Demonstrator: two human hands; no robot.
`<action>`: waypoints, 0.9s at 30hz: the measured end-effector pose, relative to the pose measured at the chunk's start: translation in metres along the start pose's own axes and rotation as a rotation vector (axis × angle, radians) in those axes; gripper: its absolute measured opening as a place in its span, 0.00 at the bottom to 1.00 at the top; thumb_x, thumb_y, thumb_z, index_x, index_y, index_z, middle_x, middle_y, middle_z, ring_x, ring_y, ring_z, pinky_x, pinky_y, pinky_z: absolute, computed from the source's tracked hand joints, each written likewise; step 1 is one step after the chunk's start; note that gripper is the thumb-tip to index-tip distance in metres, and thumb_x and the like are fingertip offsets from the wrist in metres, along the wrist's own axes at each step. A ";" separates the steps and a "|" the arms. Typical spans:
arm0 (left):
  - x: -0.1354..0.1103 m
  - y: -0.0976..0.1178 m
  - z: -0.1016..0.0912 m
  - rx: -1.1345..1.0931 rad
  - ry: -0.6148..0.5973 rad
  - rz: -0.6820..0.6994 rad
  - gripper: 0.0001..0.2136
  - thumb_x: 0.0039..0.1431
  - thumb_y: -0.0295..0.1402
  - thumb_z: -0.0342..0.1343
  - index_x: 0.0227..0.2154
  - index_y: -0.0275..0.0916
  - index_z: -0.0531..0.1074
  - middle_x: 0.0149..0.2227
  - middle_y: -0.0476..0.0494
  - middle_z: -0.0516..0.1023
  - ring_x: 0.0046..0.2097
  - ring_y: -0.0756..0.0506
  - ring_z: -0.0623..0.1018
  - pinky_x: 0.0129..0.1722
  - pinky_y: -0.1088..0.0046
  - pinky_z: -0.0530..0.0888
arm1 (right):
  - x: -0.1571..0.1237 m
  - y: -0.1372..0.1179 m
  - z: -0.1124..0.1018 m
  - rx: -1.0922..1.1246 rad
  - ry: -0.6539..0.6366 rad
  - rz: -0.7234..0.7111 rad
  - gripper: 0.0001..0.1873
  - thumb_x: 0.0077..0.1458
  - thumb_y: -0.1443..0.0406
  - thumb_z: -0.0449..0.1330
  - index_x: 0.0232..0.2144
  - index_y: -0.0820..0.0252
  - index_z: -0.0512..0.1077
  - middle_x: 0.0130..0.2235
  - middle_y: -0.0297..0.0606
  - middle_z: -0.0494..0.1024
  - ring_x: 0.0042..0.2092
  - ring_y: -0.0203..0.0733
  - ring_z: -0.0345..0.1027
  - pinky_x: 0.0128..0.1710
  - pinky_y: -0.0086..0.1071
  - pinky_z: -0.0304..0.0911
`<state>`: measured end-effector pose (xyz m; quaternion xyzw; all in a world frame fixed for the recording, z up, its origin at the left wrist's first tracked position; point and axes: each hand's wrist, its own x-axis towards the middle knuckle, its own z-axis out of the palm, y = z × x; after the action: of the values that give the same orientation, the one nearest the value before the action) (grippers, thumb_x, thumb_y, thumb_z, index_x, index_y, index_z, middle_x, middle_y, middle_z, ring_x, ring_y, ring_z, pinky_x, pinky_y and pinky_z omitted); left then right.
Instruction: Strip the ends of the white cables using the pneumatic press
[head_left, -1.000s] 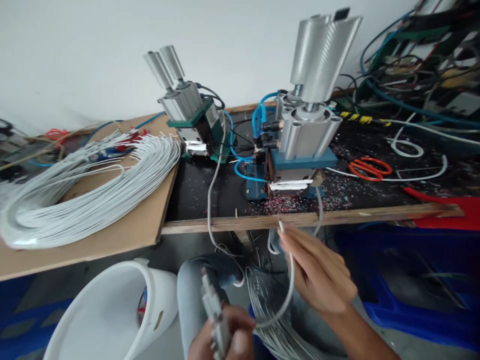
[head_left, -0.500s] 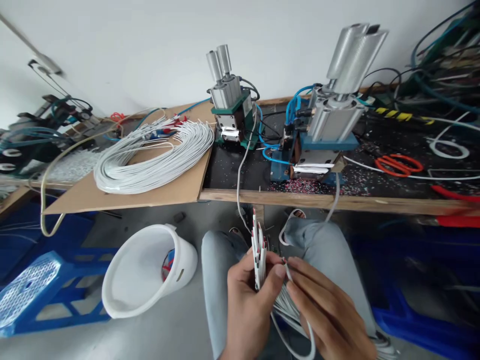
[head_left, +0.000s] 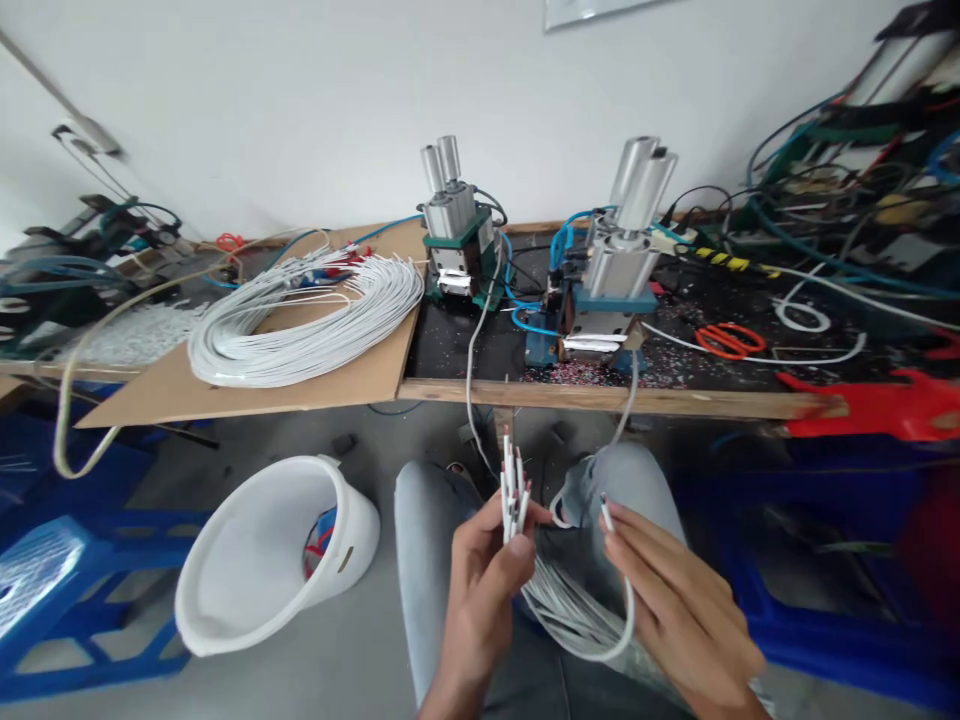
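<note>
My left hand (head_left: 480, 580) is closed around a bunch of white wire ends (head_left: 512, 492) that stand upright over my lap. My right hand (head_left: 675, 600) pinches a single white wire (head_left: 622, 610), whose tip points up beside my right knee. Both the bunch and the single wire run down into a coil of white wires (head_left: 570, 615) lying on my thighs. Ahead, on the workbench (head_left: 600, 400), stand two pneumatic wire machines, a blue one (head_left: 607, 290) and a green one (head_left: 457, 240).
A large coil of white wires (head_left: 307, 320) lies on a cardboard sheet (head_left: 247, 390) at the left. A white bucket (head_left: 262, 550) stands on the floor by my left leg. Orange scissors (head_left: 727, 340) and tangled cables (head_left: 840, 200) sit at the right. Blue stools (head_left: 45, 580) flank me.
My right hand has drawn one wire away from the bunch to the right. The view has pulled back and tilted up slightly.
</note>
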<state>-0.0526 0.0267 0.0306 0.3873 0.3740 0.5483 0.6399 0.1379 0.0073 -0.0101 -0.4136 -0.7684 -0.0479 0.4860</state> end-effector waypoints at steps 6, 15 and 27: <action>0.011 -0.003 0.008 -0.129 -0.054 0.006 0.15 0.55 0.40 0.61 0.41 0.35 0.78 0.28 0.47 0.65 0.24 0.55 0.57 0.22 0.75 0.50 | -0.004 0.002 -0.011 -0.151 -0.034 -0.023 0.39 0.45 0.80 0.63 0.61 0.62 0.64 0.49 0.46 0.81 0.56 0.54 0.72 0.50 0.45 0.79; 0.025 -0.009 0.005 -0.187 -0.176 -0.028 0.16 0.54 0.36 0.64 0.45 0.35 0.77 0.28 0.49 0.64 0.26 0.54 0.60 0.26 0.73 0.53 | -0.056 0.138 -0.060 -0.875 -0.089 0.755 0.21 0.59 0.60 0.54 0.52 0.58 0.73 0.41 0.51 0.84 0.40 0.57 0.80 0.35 0.46 0.75; 0.030 -0.019 0.025 -0.112 -0.225 -0.179 0.13 0.54 0.27 0.67 0.43 0.39 0.77 0.34 0.46 0.73 0.35 0.49 0.69 0.37 0.73 0.66 | 0.041 0.010 -0.028 0.292 -0.279 0.605 0.08 0.59 0.61 0.57 0.40 0.45 0.73 0.38 0.34 0.80 0.36 0.40 0.76 0.32 0.31 0.72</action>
<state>-0.0190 0.0520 0.0222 0.3752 0.3018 0.4623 0.7446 0.1572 0.0249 0.0336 -0.5511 -0.6688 0.2651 0.4227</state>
